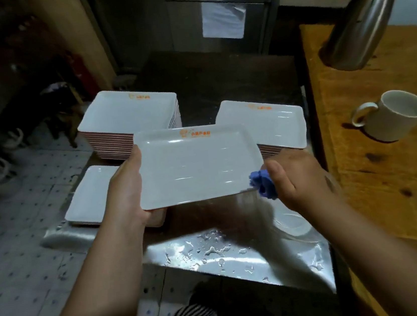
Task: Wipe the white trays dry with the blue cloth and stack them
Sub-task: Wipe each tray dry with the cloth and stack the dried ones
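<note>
While the right hand clutches the bunched blue cloth at the held tray's near right corner, the left hand grips its left edge; wiping seems underway, stacking onto a farther pile next.

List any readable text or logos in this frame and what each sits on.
Held tray: orange logo with Chinese characters by the far rim, too blurred to quote.
Tall tray stack: same orange print, unreadable.
Right tray stack: orange print, unreadable.
Paper on the metal cabinet: no legible text.
</note>
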